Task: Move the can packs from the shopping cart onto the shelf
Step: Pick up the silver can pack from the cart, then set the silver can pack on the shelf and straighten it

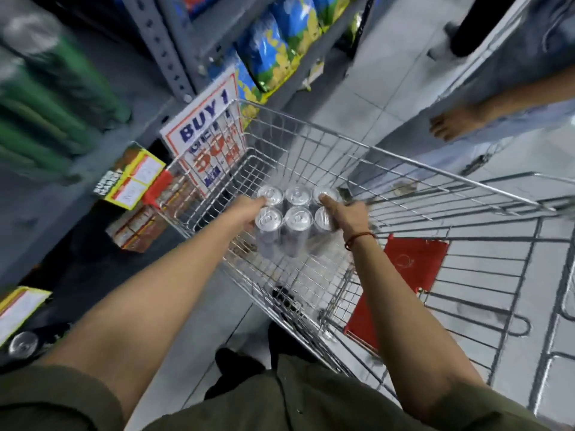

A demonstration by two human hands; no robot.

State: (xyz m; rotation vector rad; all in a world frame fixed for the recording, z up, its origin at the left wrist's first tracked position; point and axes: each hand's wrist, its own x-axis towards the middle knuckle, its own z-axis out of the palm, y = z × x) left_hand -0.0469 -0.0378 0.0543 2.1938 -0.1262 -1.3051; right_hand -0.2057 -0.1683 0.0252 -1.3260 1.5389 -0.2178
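The can pack [291,217], six upright cans standing in the shopping cart [404,175] near its shelf-side wall, is clasped between both hands, left hand [249,213] and right hand [348,214] flanking its long axis, with the shelf [102,194] lying leftward.

Olive-green short sleeves, bare forearms, 1 red cord bracelet [357,239] on right wrist.

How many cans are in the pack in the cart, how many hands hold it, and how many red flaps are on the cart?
Cans in the pack: 6
Hands on it: 2, left hand and right hand
Red flap on the cart: 1
Total: 9
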